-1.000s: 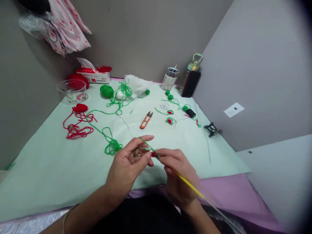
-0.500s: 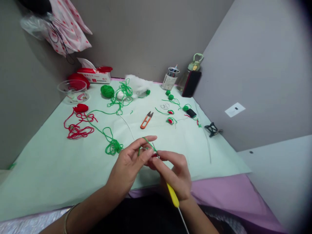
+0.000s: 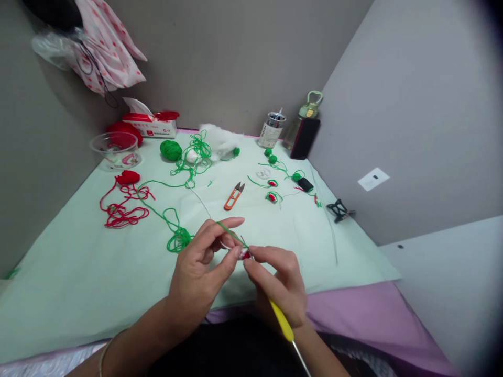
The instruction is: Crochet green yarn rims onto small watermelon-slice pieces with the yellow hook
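I have the grip of the left hand pinching the small red piece above the table, green yarn slanting down to it, and the right hand holding a yellow-handled hook.

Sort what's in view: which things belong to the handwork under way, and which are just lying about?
In the handwork:
- yellow-handled hook, held
- small red piece, held, partly hidden
- green strand, running to the piece
- probably the orange snips, within reach

Apparently just lying about:
- phone
- bottle
- tissue box
- pen tin
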{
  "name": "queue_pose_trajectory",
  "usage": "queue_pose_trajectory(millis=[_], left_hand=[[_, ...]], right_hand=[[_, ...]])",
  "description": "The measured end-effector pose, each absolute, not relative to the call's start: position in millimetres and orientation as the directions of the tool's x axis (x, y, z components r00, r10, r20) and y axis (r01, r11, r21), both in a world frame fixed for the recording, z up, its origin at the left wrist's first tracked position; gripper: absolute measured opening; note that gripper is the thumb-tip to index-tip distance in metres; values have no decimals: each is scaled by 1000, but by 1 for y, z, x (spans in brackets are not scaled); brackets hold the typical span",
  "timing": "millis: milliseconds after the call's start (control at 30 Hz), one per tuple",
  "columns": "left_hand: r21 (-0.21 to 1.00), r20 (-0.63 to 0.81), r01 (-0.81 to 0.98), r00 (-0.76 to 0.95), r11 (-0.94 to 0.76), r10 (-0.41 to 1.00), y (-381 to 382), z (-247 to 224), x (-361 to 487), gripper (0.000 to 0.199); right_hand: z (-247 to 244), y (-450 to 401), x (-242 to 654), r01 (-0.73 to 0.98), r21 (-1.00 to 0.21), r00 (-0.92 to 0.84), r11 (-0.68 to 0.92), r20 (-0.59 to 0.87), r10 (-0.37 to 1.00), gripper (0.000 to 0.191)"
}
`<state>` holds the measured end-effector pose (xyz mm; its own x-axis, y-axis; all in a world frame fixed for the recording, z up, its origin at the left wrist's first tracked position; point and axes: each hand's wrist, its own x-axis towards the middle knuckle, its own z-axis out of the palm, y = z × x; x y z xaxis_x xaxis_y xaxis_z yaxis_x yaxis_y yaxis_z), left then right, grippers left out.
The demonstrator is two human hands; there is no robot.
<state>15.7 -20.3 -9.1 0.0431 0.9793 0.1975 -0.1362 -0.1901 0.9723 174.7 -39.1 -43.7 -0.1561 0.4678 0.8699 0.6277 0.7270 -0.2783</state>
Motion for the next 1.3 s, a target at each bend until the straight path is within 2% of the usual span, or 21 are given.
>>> queue_pose_trajectory(millis=[133, 267, 500, 767, 933, 1133, 1200, 1300], left_hand=[[968, 135, -225, 84, -113, 987, -22, -8, 16, 37], [972, 92, -227, 118, -63, 989, -24, -6, 15, 36], [940, -17, -329, 203, 85, 979, -19, 6, 11, 36], [904, -88, -376, 296, 201, 951, -15, -1, 7, 36], [971, -41, -219, 259, 100, 965, -17, -2, 9, 37], [983, 178, 32, 34, -179, 983, -21, -9, 15, 30], [984, 176, 39, 18, -176, 984, -21, -9, 15, 28], [996, 78, -38, 39, -77, 996, -21, -7, 13, 26]], right_hand=[[-44, -37, 177, 609, -297, -141, 735, 872, 469, 42], [-38, -37, 177, 630, -207, -195, 749, 891, 410, 35], [-27, -40, 179, 713, -78, -289, 697, 872, 394, 23], [-35, -41, 186, 659, -157, -245, 736, 880, 408, 38], [-31, -41, 185, 664, -117, -294, 738, 867, 402, 36], [-34, -39, 177, 715, -147, -238, 684, 868, 435, 35], [-34, -39, 176, 720, -128, -259, 682, 862, 436, 33], [-30, -38, 176, 719, -95, -289, 689, 861, 420, 30]])
